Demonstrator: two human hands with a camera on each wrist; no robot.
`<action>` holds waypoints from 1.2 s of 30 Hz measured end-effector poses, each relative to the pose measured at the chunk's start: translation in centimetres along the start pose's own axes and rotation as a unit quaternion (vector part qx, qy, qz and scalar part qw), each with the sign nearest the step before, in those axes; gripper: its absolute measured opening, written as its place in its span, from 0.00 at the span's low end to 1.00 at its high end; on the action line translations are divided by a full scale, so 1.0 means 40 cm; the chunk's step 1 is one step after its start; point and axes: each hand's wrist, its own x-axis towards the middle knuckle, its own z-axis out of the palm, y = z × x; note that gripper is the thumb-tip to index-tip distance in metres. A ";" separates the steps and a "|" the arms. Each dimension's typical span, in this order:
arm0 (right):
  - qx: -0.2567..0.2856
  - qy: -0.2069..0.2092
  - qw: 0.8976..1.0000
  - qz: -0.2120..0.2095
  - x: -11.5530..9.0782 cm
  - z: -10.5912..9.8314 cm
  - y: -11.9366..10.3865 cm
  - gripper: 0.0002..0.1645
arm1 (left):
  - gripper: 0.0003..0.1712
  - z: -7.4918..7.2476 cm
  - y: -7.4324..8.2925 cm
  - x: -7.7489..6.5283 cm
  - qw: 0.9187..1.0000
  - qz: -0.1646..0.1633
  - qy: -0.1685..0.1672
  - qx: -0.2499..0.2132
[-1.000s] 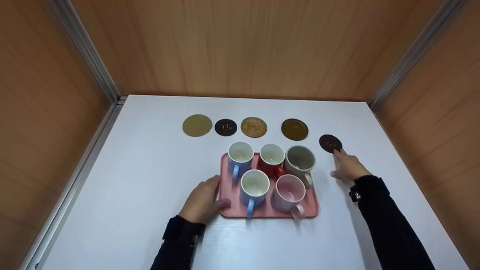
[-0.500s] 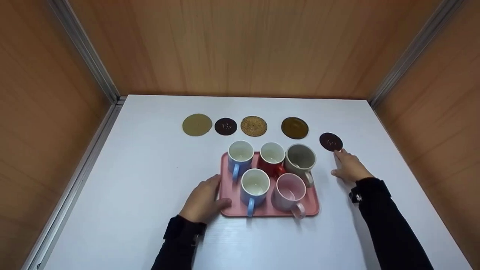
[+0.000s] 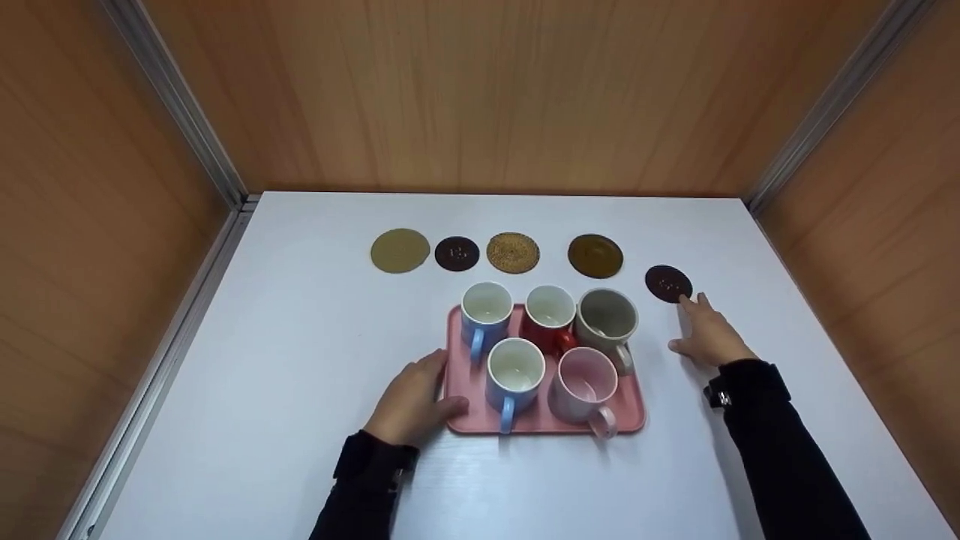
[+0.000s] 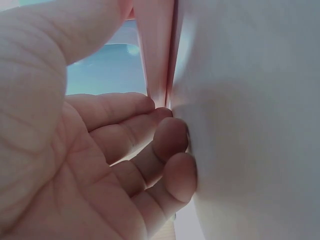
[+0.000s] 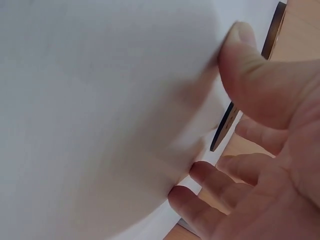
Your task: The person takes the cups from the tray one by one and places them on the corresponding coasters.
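A pink tray point(image 3: 469, 379) carries several mugs. My left hand point(image 3: 409, 401) holds its left edge, thumb over the rim, fingers along the outer side. In the left wrist view two fingertips meet the tray's side point(image 4: 157, 50). On the tray are a far light-blue mug point(image 3: 486, 304), a near light-blue mug point(image 3: 516, 371), a red mug point(image 3: 549, 307), a grey mug point(image 3: 606, 319) and a pink mug point(image 3: 586, 379). My right hand point(image 3: 709, 337) reaches right of the tray, index fingertip at the near edge of a dark round coaster point(image 3: 667, 283). Its fingers are spread and relaxed.
Behind the tray lie an olive coaster point(image 3: 400, 250), a small dark coaster point(image 3: 457, 253), a woven tan coaster point(image 3: 513, 252) and a brown coaster point(image 3: 595, 256). Wood-grain panels point(image 3: 495, 97) enclose the white table point(image 3: 300, 360) at the back and both sides.
The head view has shifted slightly, so everything sits a little further right. My right index and middle fingers are a bit more spread at the coaster. My left hand keeps its place on the tray.
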 end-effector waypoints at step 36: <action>0.150 0.037 0.988 0.012 -0.143 0.129 -0.193 0.16 | 0.47 -0.006 0.020 -0.005 0.999 -0.030 -0.014 -0.018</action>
